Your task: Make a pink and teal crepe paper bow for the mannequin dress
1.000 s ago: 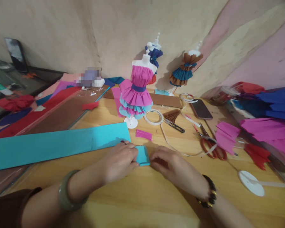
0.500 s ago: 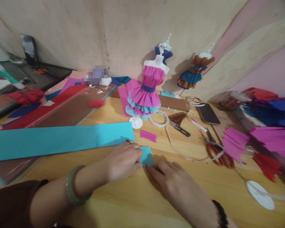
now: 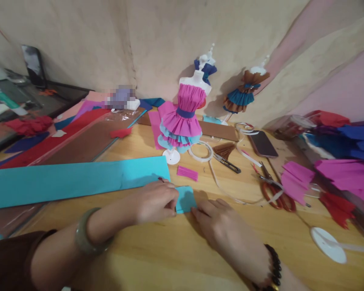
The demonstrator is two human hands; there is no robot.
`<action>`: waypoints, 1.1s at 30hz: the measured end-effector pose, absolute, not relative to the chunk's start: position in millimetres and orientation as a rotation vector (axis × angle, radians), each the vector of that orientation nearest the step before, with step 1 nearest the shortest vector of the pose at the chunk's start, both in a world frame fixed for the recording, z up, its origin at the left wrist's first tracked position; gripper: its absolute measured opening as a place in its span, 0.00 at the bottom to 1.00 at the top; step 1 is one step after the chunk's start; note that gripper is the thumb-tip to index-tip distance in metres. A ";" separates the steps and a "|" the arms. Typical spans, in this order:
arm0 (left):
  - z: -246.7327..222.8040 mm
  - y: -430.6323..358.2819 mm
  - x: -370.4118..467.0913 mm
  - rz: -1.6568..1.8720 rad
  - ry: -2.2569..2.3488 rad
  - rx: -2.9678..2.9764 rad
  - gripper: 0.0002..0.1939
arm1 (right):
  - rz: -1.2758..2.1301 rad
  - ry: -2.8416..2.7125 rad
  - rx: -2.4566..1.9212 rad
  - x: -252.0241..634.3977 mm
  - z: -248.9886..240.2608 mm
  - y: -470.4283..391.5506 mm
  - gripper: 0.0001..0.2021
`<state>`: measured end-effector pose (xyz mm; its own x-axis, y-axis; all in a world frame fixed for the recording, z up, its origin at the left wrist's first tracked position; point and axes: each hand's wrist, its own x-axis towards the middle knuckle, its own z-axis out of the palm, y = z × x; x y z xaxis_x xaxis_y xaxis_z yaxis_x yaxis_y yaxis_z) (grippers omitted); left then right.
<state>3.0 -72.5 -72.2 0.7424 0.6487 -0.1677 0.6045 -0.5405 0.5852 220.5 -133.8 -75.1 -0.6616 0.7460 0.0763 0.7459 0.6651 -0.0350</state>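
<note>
A small folded piece of turquoise crepe paper lies on the wooden table between my hands. My left hand is closed, thumb and fingers pinching the paper's left end. At its lower right corner, the fingertips of my right hand are closed on the edge; the thumb is mostly hidden. Behind my left hand stretches a long turquoise crepe paper strip. A small pleated magenta paper piece lies just beyond the small piece. Farther back stands a white mini mannequin in a magenta and turquoise ruffled paper dress.
Red-handled scissors, a roll of white tape, a hair clip and a dark phone lie to the right. Two more dressed mannequins, one in brown and teal, stand by the wall. Coloured paper sheets cover the left.
My right fingertips have drawn in against the paper's lower right corner, and the small piece looks flatter and more squared. The whole view has shifted slightly.
</note>
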 end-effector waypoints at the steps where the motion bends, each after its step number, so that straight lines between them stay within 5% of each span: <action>1: -71.4 -72.1 3.1 0.096 0.927 2.305 0.04 | -0.008 -2.769 -1.228 220.2 -76.1 -132.3 0.06; 5: -70.8 -75.9 7.8 0.162 0.888 2.407 0.10 | -0.039 -2.700 -1.140 218.8 -81.4 -127.0 0.09; 10: -76.8 -84.5 17.4 0.231 0.854 2.623 0.02 | -0.081 -2.665 -1.095 216.7 -84.0 -120.9 0.12; 20: -86.1 -81.7 18.3 0.425 0.850 2.797 0.12 | 0.358 -2.420 -1.164 226.2 -82.0 -114.7 0.06; 23: -82.1 -79.7 16.1 0.567 0.879 2.614 0.11 | 0.442 -2.282 -1.097 228.0 -82.2 -112.1 0.16; 28: -81.2 -78.7 16.8 0.714 0.855 2.456 0.07 | 0.598 -2.070 -1.116 225.8 -86.6 -110.1 0.04; 33: -84.0 -77.5 18.3 0.830 0.904 2.263 0.06 | 0.818 -1.832 -1.221 222.8 -94.6 -111.5 0.03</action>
